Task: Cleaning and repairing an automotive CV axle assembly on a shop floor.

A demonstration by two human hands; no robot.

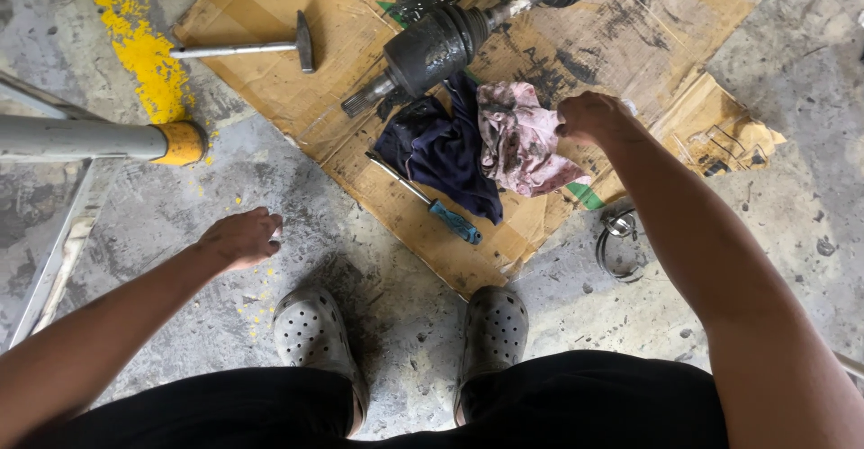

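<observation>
My right hand (589, 116) hangs over the right edge of a stained pink rag (520, 143), fingers curled; whether it grips the rag I cannot tell. Beside the rag lies a dark blue cloth (441, 148). A greasy drive axle (450, 40) with rubber boots lies above them on flattened cardboard (270, 8). A blue-handled screwdriver (432, 202) rests below the blue cloth. My left hand (241, 237) hovers over the concrete floor with loosely curled fingers, holding nothing.
A hammer (261, 47) lies on the cardboard's left part. A grey metal bar with a yellow end (108, 140) juts in from the left. Metal clamp rings (619, 242) sit on the floor at right. My grey clogs (310, 332) stand below.
</observation>
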